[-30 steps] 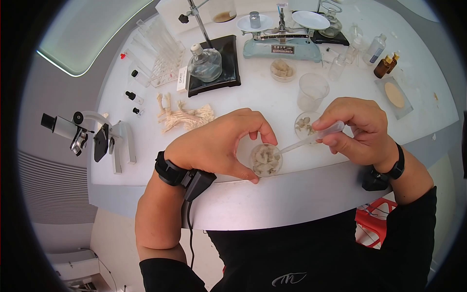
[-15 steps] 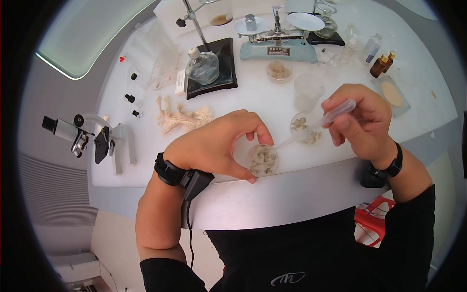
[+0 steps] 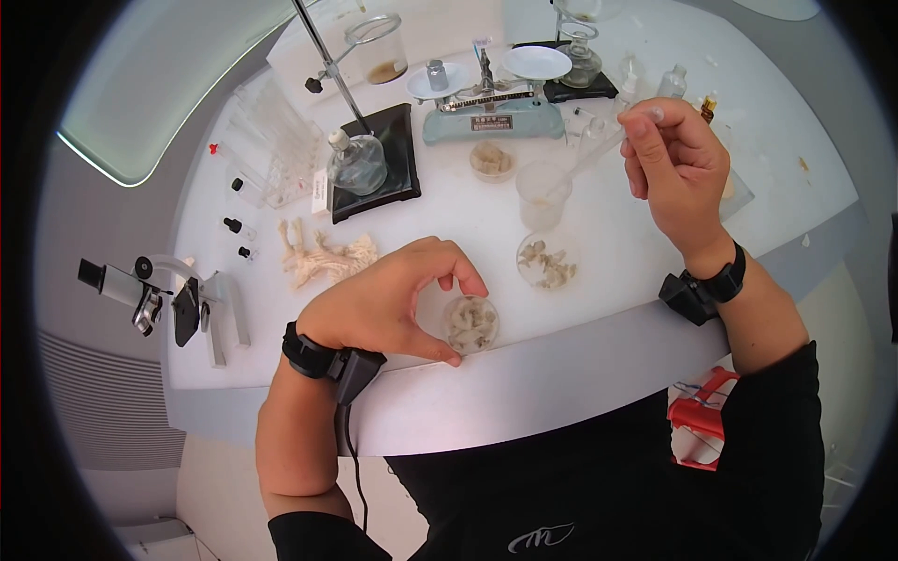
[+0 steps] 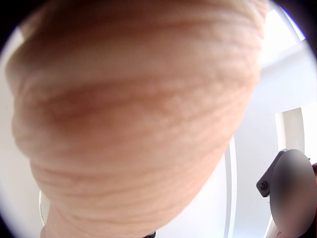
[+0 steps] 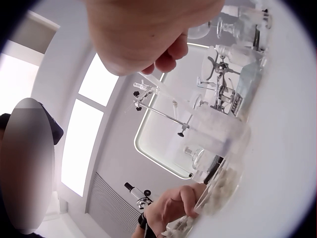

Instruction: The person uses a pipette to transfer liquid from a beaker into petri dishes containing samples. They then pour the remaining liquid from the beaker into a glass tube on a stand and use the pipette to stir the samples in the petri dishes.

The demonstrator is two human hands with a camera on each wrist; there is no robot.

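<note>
My left hand [image 3: 379, 297] curves thumb and fingers round a small petri dish [image 3: 470, 324] of pale, soaked-looking pieces near the table's front edge. In my right hand [image 3: 681, 166] a translucent plastic dropper [image 3: 599, 154] is pinched by its bulb, its stem slanting down to the left. The dropper's lower end is at the mouth of a clear plastic beaker [image 3: 541, 208]. Between the hands lies another petri dish [image 3: 548, 260] with scattered greyish-brown pieces. The left wrist view is mostly filled by the hand [image 4: 133, 114], which hides the dish there.
Behind stand a blue balance scale [image 3: 491, 123], a dish of pale chunks [image 3: 492, 161] and a flask [image 3: 357, 166] on a black stand base [image 3: 398, 173]. A frayed cotton rope bundle [image 3: 327, 259] and a microscope [image 3: 187, 290] are on the left. Bottles [image 3: 672, 82] stand at the back right.
My right hand has carried the dropper from the left dish up and away to the beaker. The left hand stays round its dish; the head view has shifted.
</note>
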